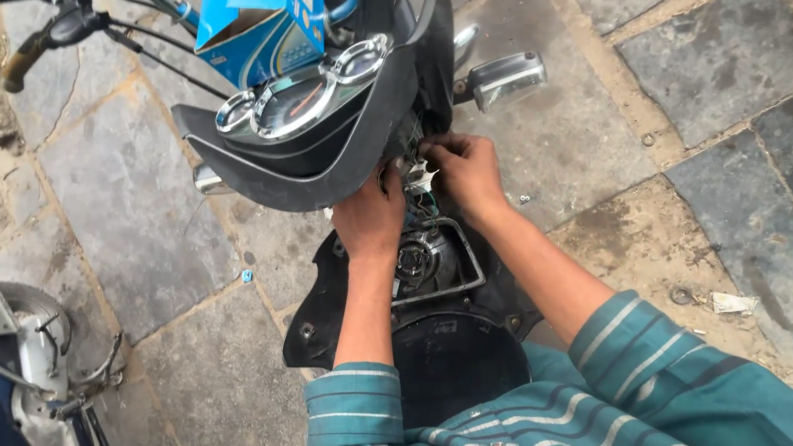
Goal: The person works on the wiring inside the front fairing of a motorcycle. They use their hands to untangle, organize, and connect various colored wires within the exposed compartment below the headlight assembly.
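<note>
Striped teal sleeves [541, 417] frame the foreground; both forearms run forward and away from the wearer to the wiring cluster [419, 178] tucked under the black headlamp cowl [308, 158]; left hand [370, 214] lies just below and left of the wires, fingers curled up under the cowl edge, its grip hidden; right hand [466, 169] sits just right of them and touching, fingertips pinched on the white connector; round headlamp back [418, 261] lies nearer the wearer, between the wrists.
</note>
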